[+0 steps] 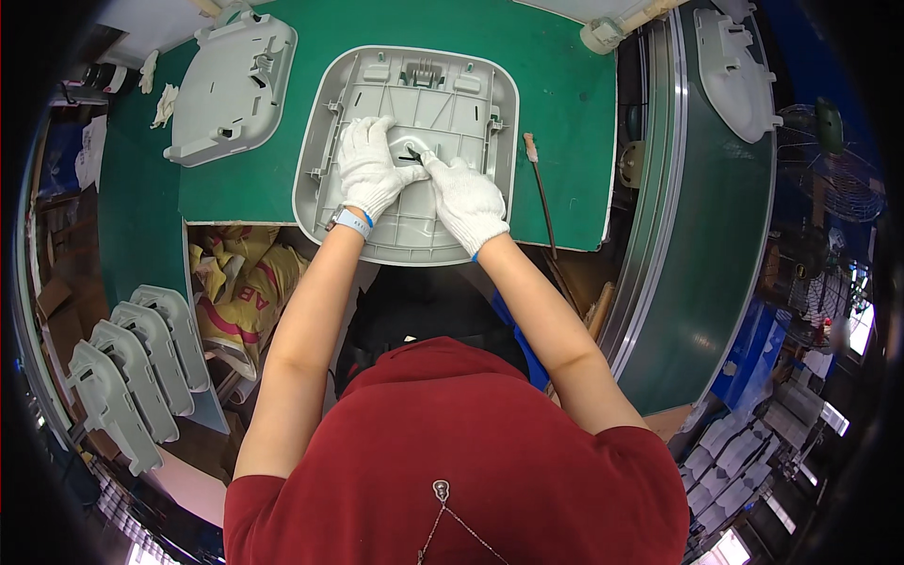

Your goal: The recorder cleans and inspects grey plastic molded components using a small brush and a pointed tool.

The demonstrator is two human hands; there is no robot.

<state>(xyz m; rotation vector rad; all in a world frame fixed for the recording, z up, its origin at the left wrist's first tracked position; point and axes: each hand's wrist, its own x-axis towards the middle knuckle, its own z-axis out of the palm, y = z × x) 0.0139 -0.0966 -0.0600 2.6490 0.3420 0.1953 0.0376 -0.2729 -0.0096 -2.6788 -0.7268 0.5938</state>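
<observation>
A large pale grey moulded plastic panel (pixel 414 212) lies ribbed side up on the green worktable (pixel 565 113), its near end reaching past the table edge. My left hand (pixel 371 169), in a white knit glove, rests on the ribs with its fingers stretched out. My right hand (pixel 464 198), gloved the same way, is closed around a small dark pointed piece (pixel 415 156), mostly hidden by the fingers. Its tip is over the round recess in the panel's middle, and my left thumb is close by. What kind of piece it is I cannot make out.
A rod with a light handle (pixel 539 188) lies right of the panel. Another grey panel (pixel 235 89) is at the back left. Several similar parts (pixel 151 353) stand in a row lower left. On the right, a metal-edged green belt (pixel 678 235) carries a grey part (pixel 734 75).
</observation>
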